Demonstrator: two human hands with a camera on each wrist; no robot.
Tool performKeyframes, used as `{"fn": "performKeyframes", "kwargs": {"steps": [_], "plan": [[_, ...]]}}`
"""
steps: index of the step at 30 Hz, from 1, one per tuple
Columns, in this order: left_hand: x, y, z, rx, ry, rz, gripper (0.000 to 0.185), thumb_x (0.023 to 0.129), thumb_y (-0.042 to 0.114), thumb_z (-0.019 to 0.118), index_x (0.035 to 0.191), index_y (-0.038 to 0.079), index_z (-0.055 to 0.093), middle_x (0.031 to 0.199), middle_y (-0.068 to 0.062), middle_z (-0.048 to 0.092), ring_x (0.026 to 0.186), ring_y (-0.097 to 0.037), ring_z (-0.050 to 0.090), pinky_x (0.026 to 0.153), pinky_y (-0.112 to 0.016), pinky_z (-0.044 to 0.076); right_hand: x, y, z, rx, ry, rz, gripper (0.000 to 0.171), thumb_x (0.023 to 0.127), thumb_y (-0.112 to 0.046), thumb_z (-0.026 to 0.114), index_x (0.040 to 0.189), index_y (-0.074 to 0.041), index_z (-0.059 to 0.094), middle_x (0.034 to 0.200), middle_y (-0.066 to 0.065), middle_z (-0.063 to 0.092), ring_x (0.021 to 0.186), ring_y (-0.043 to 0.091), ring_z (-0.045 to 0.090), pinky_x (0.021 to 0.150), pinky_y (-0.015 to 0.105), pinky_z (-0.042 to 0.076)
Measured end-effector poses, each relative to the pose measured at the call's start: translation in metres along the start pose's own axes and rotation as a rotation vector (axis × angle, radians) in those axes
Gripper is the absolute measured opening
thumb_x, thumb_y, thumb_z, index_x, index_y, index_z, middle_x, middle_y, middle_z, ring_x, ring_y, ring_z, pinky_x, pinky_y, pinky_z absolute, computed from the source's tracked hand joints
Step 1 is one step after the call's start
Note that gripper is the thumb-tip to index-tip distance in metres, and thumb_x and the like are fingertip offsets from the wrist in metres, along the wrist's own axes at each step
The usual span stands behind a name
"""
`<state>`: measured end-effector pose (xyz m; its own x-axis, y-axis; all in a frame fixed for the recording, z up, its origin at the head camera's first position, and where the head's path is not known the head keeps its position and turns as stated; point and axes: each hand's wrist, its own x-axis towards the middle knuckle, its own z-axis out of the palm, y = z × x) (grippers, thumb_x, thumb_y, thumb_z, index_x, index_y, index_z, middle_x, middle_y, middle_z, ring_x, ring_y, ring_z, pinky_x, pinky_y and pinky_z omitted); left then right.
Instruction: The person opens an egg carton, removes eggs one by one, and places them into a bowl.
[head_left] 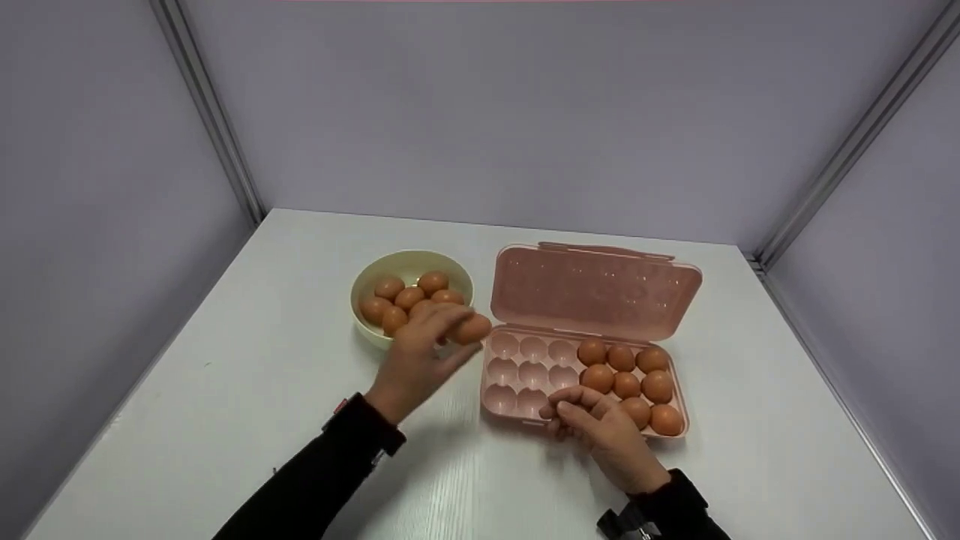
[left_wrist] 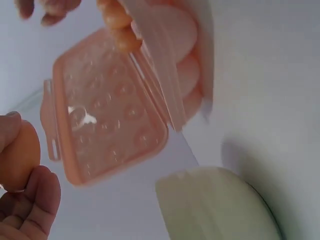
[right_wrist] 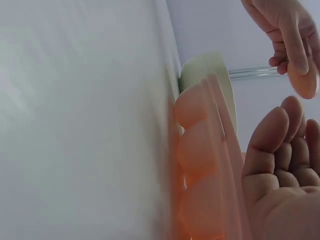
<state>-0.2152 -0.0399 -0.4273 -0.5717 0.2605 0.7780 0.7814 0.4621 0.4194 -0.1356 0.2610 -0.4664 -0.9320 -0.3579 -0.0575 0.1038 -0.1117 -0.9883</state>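
My left hand pinches a brown egg in its fingertips, in the air between the cream bowl and the open pink egg carton. The left wrist view shows that egg between thumb and finger, with the carton lid beyond. Several eggs fill the carton's right cups; the left cups hold nothing. My right hand rests on the carton's front edge with loosely curled fingers and holds nothing.
The bowl holds several more eggs. The carton's lid stands open toward the back wall. Grey walls with metal corner posts close in the white table on three sides.
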Motion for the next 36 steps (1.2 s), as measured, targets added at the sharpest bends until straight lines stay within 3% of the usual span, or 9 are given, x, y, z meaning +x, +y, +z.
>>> {"fn": "performKeyframes", "kwargs": {"steps": [4, 7, 10, 13, 18, 24, 28, 36], "plan": [[0.01, -0.031, -0.02, 0.008, 0.081, -0.272, 0.047, 0.084, 0.014, 0.092, 0.126, 0.005, 0.073, 0.121, -0.011, 0.076, 0.103, -0.024, 0.069, 0.085, -0.034, 0.059, 0.003, 0.003, 0.001, -0.088, 0.044, 0.026, 0.035, 0.108, -0.021, 0.063, 0.128, 0.008, 0.059, 0.109, -0.001, 0.077, 0.095, 0.011, 0.071, 0.083, 0.026, 0.059], [0.012, -0.05, -0.03, 0.017, 0.087, -0.45, 0.048, 0.084, 0.015, 0.092, 0.127, 0.002, 0.071, 0.119, -0.015, 0.076, 0.098, -0.026, 0.069, 0.083, -0.037, 0.056, 0.003, 0.005, 0.0, -0.1, 0.053, 0.04, 0.034, 0.108, -0.022, 0.064, 0.128, 0.006, 0.06, 0.108, -0.001, 0.078, 0.094, 0.01, 0.071, 0.082, 0.026, 0.058], [0.01, -0.066, -0.032, 0.029, 0.068, -0.571, 0.049, 0.086, 0.016, 0.091, 0.128, 0.001, 0.07, 0.122, -0.019, 0.075, 0.101, -0.03, 0.071, 0.088, -0.042, 0.058, 0.004, 0.007, -0.001, -0.091, 0.06, 0.051, 0.033, 0.108, -0.022, 0.064, 0.127, 0.005, 0.061, 0.106, -0.002, 0.078, 0.093, 0.01, 0.071, 0.082, 0.026, 0.057], [0.005, -0.078, -0.031, 0.02, 0.053, -0.638, 0.048, 0.088, 0.016, 0.09, 0.129, 0.001, 0.069, 0.126, -0.02, 0.074, 0.111, -0.033, 0.071, 0.096, -0.046, 0.057, 0.004, 0.009, -0.001, -0.08, 0.063, 0.058, 0.031, 0.108, -0.023, 0.064, 0.125, 0.002, 0.062, 0.105, -0.003, 0.078, 0.092, 0.01, 0.071, 0.081, 0.026, 0.056], [0.002, -0.088, -0.029, 0.009, 0.026, -0.701, 0.047, 0.088, 0.016, 0.089, 0.13, 0.004, 0.07, 0.13, -0.016, 0.075, 0.119, -0.032, 0.07, 0.104, -0.047, 0.056, 0.005, 0.01, -0.001, -0.068, 0.065, 0.068, 0.031, 0.108, -0.024, 0.063, 0.124, 0.002, 0.062, 0.104, -0.004, 0.078, 0.091, 0.009, 0.07, 0.081, 0.026, 0.056], [0.003, -0.092, -0.025, 0.031, -0.042, -0.702, 0.049, 0.087, 0.014, 0.089, 0.131, 0.004, 0.07, 0.134, -0.016, 0.073, 0.125, -0.035, 0.068, 0.11, -0.051, 0.053, 0.005, 0.007, -0.002, -0.082, 0.072, 0.082, 0.034, 0.109, -0.025, 0.063, 0.126, 0.004, 0.062, 0.104, -0.003, 0.078, 0.091, 0.01, 0.07, 0.082, 0.026, 0.056], [0.003, -0.094, -0.024, 0.085, -0.122, -0.699, 0.047, 0.087, 0.016, 0.09, 0.128, 0.006, 0.07, 0.135, -0.014, 0.071, 0.125, -0.035, 0.067, 0.111, -0.052, 0.052, 0.006, 0.007, -0.002, -0.085, 0.067, 0.083, 0.036, 0.108, -0.026, 0.064, 0.126, 0.005, 0.062, 0.104, -0.003, 0.078, 0.092, 0.01, 0.071, 0.082, 0.027, 0.057], [0.01, -0.092, -0.024, 0.16, -0.282, -0.736, 0.059, 0.089, 0.02, 0.088, 0.141, 0.005, 0.063, 0.142, -0.017, 0.066, 0.126, -0.037, 0.066, 0.11, -0.053, 0.052, 0.004, 0.005, 0.0, -0.076, 0.079, 0.084, 0.035, 0.108, -0.025, 0.064, 0.126, 0.004, 0.062, 0.105, -0.001, 0.078, 0.091, 0.01, 0.07, 0.082, 0.026, 0.056]]}}
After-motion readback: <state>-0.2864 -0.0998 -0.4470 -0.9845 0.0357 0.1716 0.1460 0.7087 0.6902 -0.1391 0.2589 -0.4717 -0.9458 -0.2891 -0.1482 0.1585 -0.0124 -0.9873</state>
